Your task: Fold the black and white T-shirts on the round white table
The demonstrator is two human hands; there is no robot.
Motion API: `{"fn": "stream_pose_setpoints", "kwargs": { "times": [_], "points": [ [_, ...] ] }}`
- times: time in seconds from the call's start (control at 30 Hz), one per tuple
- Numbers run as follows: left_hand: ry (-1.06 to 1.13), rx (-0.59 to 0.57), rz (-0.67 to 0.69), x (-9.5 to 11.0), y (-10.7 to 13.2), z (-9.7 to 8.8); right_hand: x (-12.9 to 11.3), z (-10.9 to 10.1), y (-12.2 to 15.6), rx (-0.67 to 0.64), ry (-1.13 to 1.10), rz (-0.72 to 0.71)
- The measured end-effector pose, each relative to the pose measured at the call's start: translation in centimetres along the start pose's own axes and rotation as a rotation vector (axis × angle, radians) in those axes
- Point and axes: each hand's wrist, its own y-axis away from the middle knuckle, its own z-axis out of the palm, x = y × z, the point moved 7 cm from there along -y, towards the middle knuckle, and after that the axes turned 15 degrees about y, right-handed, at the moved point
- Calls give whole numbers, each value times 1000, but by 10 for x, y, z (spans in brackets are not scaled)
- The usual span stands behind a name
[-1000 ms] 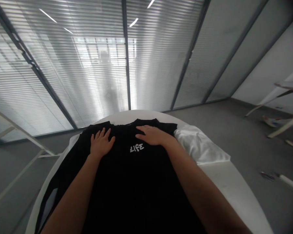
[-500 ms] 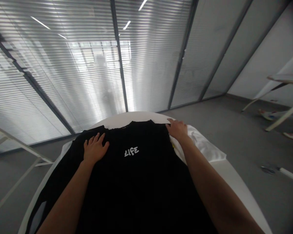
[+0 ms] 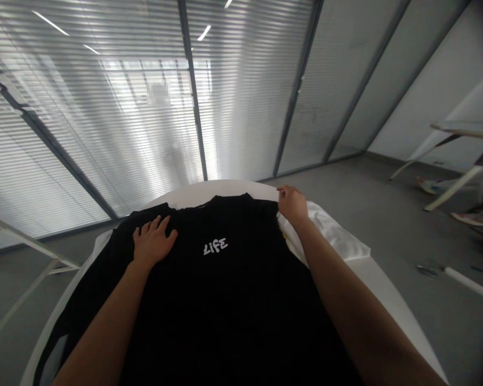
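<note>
Left hand: the left hand (image 3: pixel 155 241) is pressing flat on the black T-shirt (image 3: pixel 209 321) near its left shoulder at 11 o'clock, with the fingers spread wide; the open palm seems to be keeping the cloth flat.

Right hand: the right hand (image 3: pixel 292 206) is sitting at 1 o'clock by the shirt's right shoulder, with the fingers drawn narrow and curled; it is touching the edge of the white garment (image 3: pixel 334 236), but I cannot tell whether it is pinching anything.

Shirt: the shirt is lying spread out, collar toward 12 o'clock, across the round white table (image 3: pixel 386 311), with its body running toward 6 o'clock under both forearms.

Writing: white hand-drawn lettering (image 3: pixel 215 246) is reading "LIFE" on the chest, just below the collar, facing the wearer's side; no brand is legible.

White garment: it is bunching at 2 o'clock, partly underneath the shirt's right side, with a tiny yellow mark at its edge, too small to identify.

Rest: slatted blinds (image 3: pixel 104 134) are covering the glass wall at 12 o'clock; a white rod (image 3: pixel 470 284) is lying on the grey floor (image 3: pixel 386 203) at 3 o'clock, and a sneaker (image 3: pixel 475 219) is showing at 2 o'clock.
</note>
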Motion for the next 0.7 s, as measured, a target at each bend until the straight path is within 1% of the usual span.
{"fn": "stream_pose_setpoints", "kwargs": {
  "times": [0.03,0.13,0.17,0.23,0.33,0.43,0.5,0.57,0.63,0.7],
  "points": [
    [1,-2,-5,-1,0,1,3,2,1,-40,66,22],
    [9,-9,-13,-2,-2,2,10,19,6,-231,225,77],
    [12,-9,-12,-2,-2,3,10,24,8,-279,251,69],
    [15,-8,-10,-3,-3,3,7,32,9,-328,270,28],
    [18,-9,-7,-3,-3,3,0,38,10,-335,264,-18],
    [22,-11,-10,-4,-3,3,-9,39,13,-328,211,-54],
    [28,-6,-11,-4,-3,3,-14,36,14,-291,179,-64],
    [32,2,-7,-4,-3,3,-15,31,14,-212,196,-35],
    [30,7,-4,-4,-3,2,-13,27,14,-140,252,24],
    [25,9,-4,-4,-3,2,-11,29,14,-150,297,68]
  ]
}}
